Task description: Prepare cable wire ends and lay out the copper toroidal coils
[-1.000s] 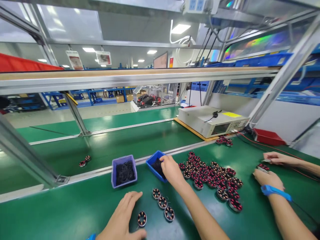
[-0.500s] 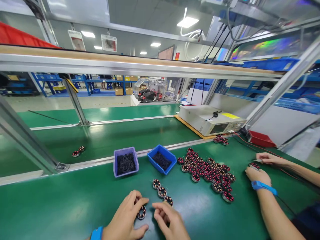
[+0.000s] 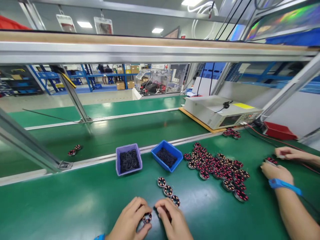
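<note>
Pinching a wound stator coil (image 3: 147,218), the left hand (image 3: 128,220) holds it just beside the curled right hand (image 3: 173,219).

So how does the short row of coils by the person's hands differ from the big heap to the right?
The short row of coils is three rings in a neat line, while the heap is many rings crowded together. The row sits beside the person's right hand; the heap lies nearer the co-worker. Both are wound coil rings on the green bench.
</note>
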A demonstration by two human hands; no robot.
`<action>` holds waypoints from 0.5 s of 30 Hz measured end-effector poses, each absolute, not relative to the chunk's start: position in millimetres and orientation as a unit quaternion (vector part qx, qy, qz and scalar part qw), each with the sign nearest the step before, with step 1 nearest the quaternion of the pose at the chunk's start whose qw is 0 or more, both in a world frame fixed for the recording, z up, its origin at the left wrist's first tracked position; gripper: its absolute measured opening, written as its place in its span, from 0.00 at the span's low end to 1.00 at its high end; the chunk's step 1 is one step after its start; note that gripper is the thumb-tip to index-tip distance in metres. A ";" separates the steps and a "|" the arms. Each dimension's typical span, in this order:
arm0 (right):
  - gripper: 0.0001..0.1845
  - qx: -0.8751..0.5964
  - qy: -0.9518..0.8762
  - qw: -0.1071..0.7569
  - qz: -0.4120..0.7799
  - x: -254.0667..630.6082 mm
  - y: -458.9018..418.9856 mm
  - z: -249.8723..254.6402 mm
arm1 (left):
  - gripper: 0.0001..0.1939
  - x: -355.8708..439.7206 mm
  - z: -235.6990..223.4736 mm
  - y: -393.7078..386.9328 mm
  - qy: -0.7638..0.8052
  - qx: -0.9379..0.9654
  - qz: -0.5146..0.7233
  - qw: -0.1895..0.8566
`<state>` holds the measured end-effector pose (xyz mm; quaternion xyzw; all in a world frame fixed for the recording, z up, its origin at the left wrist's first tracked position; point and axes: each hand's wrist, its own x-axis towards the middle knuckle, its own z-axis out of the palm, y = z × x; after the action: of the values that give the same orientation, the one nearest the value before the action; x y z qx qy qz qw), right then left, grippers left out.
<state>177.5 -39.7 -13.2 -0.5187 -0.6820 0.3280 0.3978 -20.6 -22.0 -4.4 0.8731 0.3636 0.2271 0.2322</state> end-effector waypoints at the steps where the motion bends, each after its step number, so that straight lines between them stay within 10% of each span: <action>1: 0.13 -0.523 -0.673 0.404 0.332 178.6 -40.3 -13.7 | 0.15 -21.0 -5.2 -21.8 0.362 0.873 0.231 0.232; 15: 0.15 -0.538 -0.599 0.409 0.430 189.8 -42.7 -48.6 | 0.16 -23.1 -3.4 -22.4 0.363 0.867 0.237 0.246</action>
<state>189.8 -42.7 -48.6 -0.5377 -0.5992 0.4301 0.4086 -23.1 -22.4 -3.4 0.8672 0.3627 0.2367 0.2456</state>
